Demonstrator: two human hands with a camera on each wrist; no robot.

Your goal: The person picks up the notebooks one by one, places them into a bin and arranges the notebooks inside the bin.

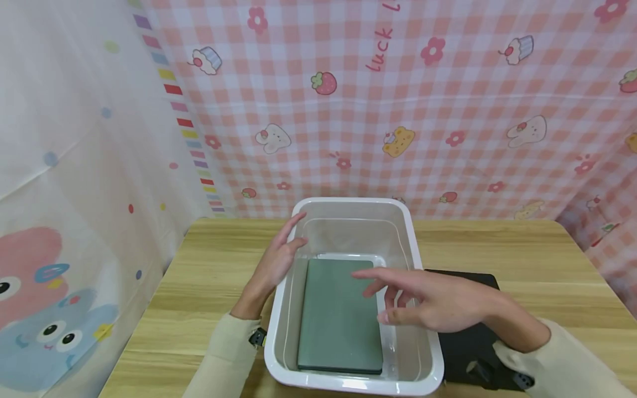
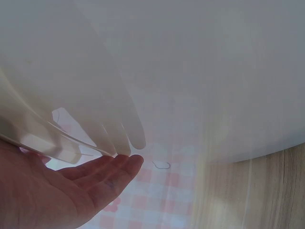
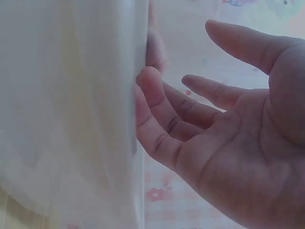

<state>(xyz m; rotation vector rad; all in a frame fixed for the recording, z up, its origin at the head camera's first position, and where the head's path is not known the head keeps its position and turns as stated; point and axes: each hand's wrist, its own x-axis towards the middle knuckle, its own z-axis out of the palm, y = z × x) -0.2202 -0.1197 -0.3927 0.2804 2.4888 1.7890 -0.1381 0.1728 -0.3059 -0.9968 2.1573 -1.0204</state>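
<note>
A white plastic bin [image 1: 350, 384] stands on the table with a dark green flat book-like item [image 1: 340, 315] lying on its floor. At the bin's left rim is my left hand [image 1: 276, 262], its thumb over the edge and its fingers along the outside. The left wrist view shows those fingers [image 2: 114, 179] right at the outer wall, just under the lip. My right hand [image 1: 423, 298] hovers across the right rim, fingers loosely bent and holding nothing. In the right wrist view, the palm [image 3: 238, 152] faces the camera, its thumb spread away.
A black flat rectangular item [image 1: 465, 354] lies on the wooden table [image 1: 547, 298] right of the bin, partly hidden by my right arm. Behind the table hangs a pink checked cloth [image 1: 348, 127]. A white printed cloth [image 1: 99, 155] hangs on the left.
</note>
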